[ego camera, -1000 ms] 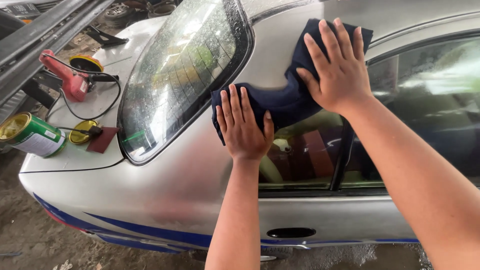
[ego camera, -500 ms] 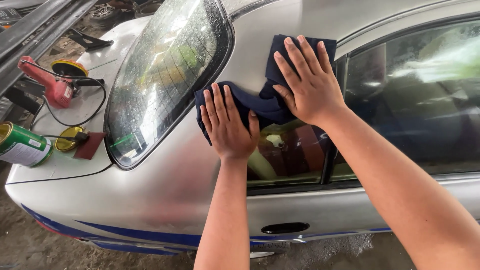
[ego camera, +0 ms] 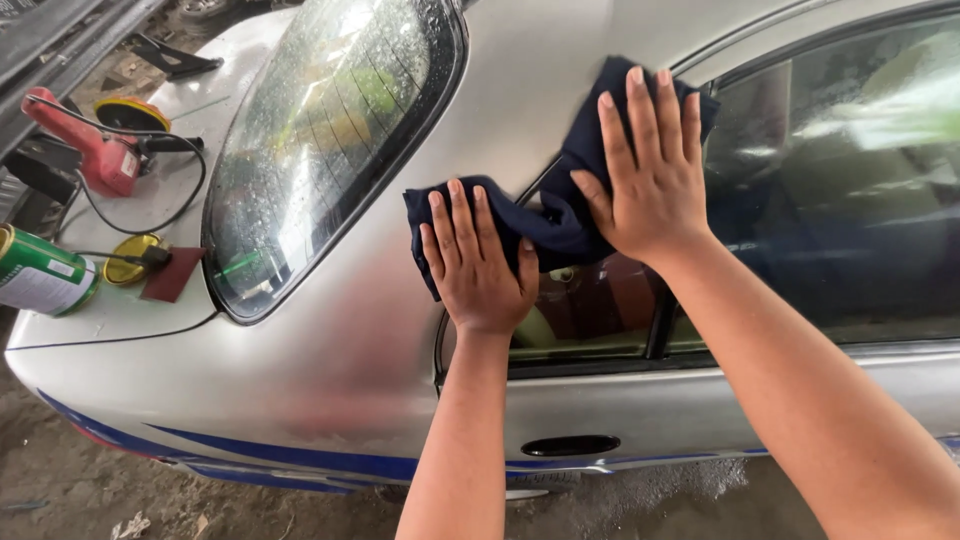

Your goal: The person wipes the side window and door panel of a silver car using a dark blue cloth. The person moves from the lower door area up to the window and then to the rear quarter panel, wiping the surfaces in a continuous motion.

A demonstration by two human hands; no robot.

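Both hands lie flat on a dark navy cloth (ego camera: 560, 215) spread against the rear pillar of a silver car (ego camera: 330, 370). The cloth is soft and rumpled, bunched into folds between the hands, and it drapes from the painted metal onto the top corner of the rear side window (ego camera: 850, 200). The left hand (ego camera: 478, 262) presses its lower left corner, fingers (ego camera: 455, 215) extended and close together, palm down, gripping nothing. The right hand (ego camera: 650, 170) covers the upper right part, fingers stretched out and slightly splayed, likewise only pressing and not clenched.

The car's body is smooth and dull-glossy, with a blue stripe (ego camera: 280, 455) along its lower edge and a dark recessed door handle (ego camera: 570, 446). The curved rear windscreen (ego camera: 320, 140) is beaded with droplets and framed by a black rubber seal.

On the flat boot lid (ego camera: 110, 305) rest a red power polisher (ego camera: 95, 150) with a round yellow pad and a black cord, a green cylindrical tin (ego camera: 40, 272) lying on its side, a round golden lid (ego camera: 128, 260), and a small dark red rectangular piece (ego camera: 172, 275). The ground below is rough, grey and gritty.
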